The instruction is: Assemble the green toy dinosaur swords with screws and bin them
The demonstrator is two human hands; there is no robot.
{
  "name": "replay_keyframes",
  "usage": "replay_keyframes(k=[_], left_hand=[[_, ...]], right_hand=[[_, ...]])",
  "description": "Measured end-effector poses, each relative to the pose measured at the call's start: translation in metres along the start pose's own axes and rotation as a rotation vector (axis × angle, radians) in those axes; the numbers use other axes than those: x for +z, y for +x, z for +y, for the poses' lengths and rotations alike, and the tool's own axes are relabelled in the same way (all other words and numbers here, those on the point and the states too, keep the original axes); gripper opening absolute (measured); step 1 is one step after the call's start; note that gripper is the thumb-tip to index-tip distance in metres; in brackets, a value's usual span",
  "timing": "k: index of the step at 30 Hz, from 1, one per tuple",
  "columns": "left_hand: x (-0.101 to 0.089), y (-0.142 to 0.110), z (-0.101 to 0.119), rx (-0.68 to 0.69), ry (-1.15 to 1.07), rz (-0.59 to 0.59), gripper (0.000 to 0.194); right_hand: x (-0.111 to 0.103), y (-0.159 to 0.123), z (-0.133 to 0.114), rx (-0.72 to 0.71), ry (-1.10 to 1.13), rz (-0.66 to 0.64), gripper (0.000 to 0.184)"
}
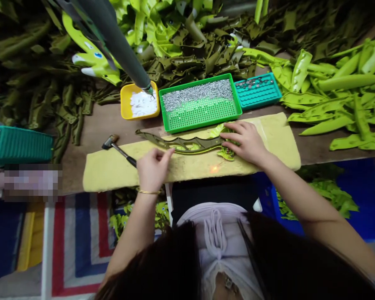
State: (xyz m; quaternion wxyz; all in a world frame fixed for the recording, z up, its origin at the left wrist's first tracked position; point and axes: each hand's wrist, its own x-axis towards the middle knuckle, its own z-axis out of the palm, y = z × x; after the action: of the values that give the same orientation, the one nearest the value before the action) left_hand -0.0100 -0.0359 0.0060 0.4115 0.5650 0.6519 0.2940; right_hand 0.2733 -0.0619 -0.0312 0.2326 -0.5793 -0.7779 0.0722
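Note:
A curved plastic toy part (190, 144), olive on top with lime green showing through its gaps, lies lengthwise on a yellow cloth pad (112, 175). My right hand (245, 143) grips its lime-green right end, with the fingers partly spread over that piece. My left hand (154, 166) is closed at the near edge of the part, thumb against the curled fingers; whatever it pinches is too small or hidden to name. Just left of that hand, a small hammer (120, 152) rests on the pad, its dark handle end beside my knuckles.
Behind the pad stand a yellow tray (124, 104) of white pieces, a green tray (203, 118) of metal screws and a teal tray (259, 100). Olive parts (206, 54) pile behind, lime-green parts (340, 96) at right. A dark pole (121, 46) slants overhead. Another person's hand (31, 180) is at left.

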Motion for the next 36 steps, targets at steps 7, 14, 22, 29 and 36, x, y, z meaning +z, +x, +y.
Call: replay_keyframes(k=[7,14,22,29,36], left_hand=[[0.102,-0.026,0.036,0.925,0.56,-0.375,0.016],[0.103,-0.005,0.047,0.627,0.074,-0.354,0.007],[0.105,0.01,0.043,0.209,-0.435,-0.326,0.013],[0.099,0.004,0.033,0.306,-0.396,-0.34,0.013],[0.092,0.004,0.028,0.574,-0.129,-0.328,0.014]], right_hand=[[-0.032,-0.005,-0.006,0.094,0.027,0.235,0.028],[-0.018,-0.046,-0.044,0.229,0.198,0.434,0.037],[0.019,-0.026,-0.07,0.33,0.066,0.377,0.042],[0.012,-0.023,-0.049,0.279,0.181,0.398,0.016],[0.012,-0.025,-0.044,0.303,0.251,0.459,0.012]])
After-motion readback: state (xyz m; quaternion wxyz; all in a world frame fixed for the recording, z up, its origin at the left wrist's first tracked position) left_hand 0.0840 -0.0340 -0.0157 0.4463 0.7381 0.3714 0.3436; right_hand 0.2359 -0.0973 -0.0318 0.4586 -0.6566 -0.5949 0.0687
